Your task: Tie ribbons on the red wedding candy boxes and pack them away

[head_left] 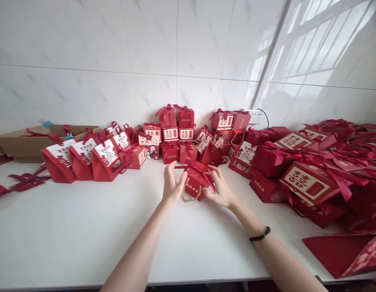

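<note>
A small red gift box (pixel 194 183) with gold lettering, a twisted cord handle and a magenta ribbon on top stands on the white table (pixel 93 235), in the middle of the view. At its left side, my left hand (pixel 173 183) has its thumb against the box edge and its fingers curved round behind. My right hand (pixel 218 188) is at the right side, thumb low on the box and fingers bent near the ribbon. Both hands hold the box between them. Part of the fingers is hidden behind it.
Stacked red boxes (pixel 170 134) line the tiled wall. Three tent-shaped red boxes (pixel 105 162) with white tags stand left, before a cardboard box (pixel 23 144). A large pile of red boxes (pixel 310 182) fills the right. A socket strip (pixel 255 117) is at the wall.
</note>
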### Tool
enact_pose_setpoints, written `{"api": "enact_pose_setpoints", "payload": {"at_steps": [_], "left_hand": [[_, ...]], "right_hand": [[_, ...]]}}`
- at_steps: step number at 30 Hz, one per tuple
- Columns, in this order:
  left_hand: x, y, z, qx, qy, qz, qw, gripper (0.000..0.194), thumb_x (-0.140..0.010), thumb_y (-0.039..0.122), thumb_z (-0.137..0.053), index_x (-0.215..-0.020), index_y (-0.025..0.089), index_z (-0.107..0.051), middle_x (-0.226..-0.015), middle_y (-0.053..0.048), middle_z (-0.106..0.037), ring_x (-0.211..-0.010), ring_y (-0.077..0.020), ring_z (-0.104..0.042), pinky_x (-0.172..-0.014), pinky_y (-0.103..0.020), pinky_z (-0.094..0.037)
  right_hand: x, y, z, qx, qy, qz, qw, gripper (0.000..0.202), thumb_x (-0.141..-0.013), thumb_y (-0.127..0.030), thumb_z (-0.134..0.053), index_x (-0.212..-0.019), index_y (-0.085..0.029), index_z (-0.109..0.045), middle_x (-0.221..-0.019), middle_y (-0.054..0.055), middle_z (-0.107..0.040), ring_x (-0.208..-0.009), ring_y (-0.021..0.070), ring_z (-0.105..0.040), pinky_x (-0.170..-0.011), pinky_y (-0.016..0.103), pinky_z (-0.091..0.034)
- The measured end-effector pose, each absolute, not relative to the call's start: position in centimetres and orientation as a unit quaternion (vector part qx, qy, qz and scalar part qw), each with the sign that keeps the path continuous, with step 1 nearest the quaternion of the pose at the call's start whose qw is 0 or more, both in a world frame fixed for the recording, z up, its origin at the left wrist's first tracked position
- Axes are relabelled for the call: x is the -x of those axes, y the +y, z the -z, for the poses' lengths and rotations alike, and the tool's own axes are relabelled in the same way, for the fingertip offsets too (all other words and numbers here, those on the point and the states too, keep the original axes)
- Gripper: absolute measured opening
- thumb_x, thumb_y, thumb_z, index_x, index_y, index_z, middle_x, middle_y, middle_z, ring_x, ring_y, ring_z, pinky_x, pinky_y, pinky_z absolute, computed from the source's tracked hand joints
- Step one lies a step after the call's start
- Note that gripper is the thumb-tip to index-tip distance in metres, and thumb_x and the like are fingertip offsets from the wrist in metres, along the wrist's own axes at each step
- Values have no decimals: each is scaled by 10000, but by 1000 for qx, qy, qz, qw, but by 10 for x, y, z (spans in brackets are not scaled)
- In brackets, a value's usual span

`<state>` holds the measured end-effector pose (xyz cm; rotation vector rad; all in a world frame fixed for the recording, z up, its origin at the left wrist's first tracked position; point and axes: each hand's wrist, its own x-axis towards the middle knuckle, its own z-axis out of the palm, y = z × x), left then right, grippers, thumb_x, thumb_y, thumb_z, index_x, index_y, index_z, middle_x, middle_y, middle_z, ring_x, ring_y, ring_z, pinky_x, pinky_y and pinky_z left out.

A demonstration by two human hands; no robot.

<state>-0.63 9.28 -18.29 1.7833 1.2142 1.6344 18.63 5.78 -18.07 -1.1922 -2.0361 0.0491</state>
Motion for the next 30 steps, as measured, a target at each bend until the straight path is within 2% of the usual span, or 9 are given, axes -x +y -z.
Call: {"api": "enact_pose_setpoints", "payload": {"at_steps": [4, 7, 11, 14, 16, 19, 23, 27, 30], "left_hand": [[-4, 95, 186, -608, 402, -524, 442, 544, -808, 459, -448, -1280, 216, -328, -1319, -110, -453, -1153, -244, -508, -878, -372, -474], [-5, 95, 188, -612, 349, -503, 501, 548, -800, 398, -446, -1311, 251, -315, -1208, -74, -557, -1011, -226, -596, -773, -343, -523], [-5, 94, 190, -597, 333, -571, 454, 628, -764, 360, -499, -1348, 291, -280, -1277, -45, -511, -1135, -230, -533, -852, -333, -515], [-6, 93, 190, -622, 307, -593, 409, 649, -746, 354, -535, -1339, 276, -284, -1313, -55, -475, -1228, -234, -454, -962, -351, -461], [-6, 93, 190, -650, 314, -554, 413, 615, -749, 363, -545, -1310, 251, -319, -1286, -78, -498, -1194, -243, -483, -943, -368, -473], [-4, 93, 192, -666, 334, -528, 407, 626, -749, 381, -568, -1302, 237, -311, -1281, -100, -497, -1102, -241, -551, -863, -360, -512], [-1, 96, 195, -676, 322, -560, 354, 737, -723, 393, -605, -1348, 212, -259, -1351, -131, -425, -1181, -253, -496, -962, -364, -449], [-2, 96, 194, -665, 357, -502, 423, 726, -724, 379, -599, -1340, 212, -253, -1282, -135, -485, -1113, -257, -541, -874, -377, -499], [-4, 92, 190, -662, 351, -502, 432, 705, -701, 321, -634, -1307, 231, -288, -1307, -114, -464, -1138, -243, -526, -911, -359, -485]], "right_hand": [[-183, 52, 174, 395, -831, 3, 391, 533, -713, -363, -574, -1178, -188, -385, -1323, 189, -307, -1283, 322, -336, -1006, 489, -382], [-184, 51, 174, 353, -837, 9, 419, 636, -688, -336, -598, -1235, -183, -310, -1346, 203, -263, -1320, 316, -284, -989, 477, -410], [-188, 53, 182, 389, -789, -40, 473, 698, -746, -389, -597, -1295, -175, -222, -1383, 217, -240, -1350, 307, -240, -948, 474, -452], [-190, 56, 188, 453, -748, -126, 469, 527, -844, -402, -498, -1270, -192, -269, -1334, 181, -385, -1245, 262, -428, -936, 466, -462], [-189, 56, 191, 469, -745, -176, 440, 380, -890, -368, -424, -1222, -203, -339, -1249, 140, -501, -1138, 229, -533, -927, 453, -470], [-188, 56, 192, 456, -753, -200, 431, 361, -883, -355, -439, -1206, -207, -370, -1217, 118, -543, -1097, 212, -562, -900, 411, -496], [-186, 55, 192, 441, -747, -189, 460, 413, -858, -361, -485, -1221, -205, -367, -1260, 116, -517, -1135, 204, -536, -908, 381, -497], [-190, 56, 191, 468, -733, -255, 423, 337, -836, -354, -504, -1128, -211, -413, -1145, 103, -595, -1024, 213, -606, -867, 404, -511], [-195, 55, 188, 470, -720, -286, 423, 313, -827, -414, -514, -1045, -199, -446, -1134, 110, -605, -1002, 223, -619, -880, 416, -498]]}}
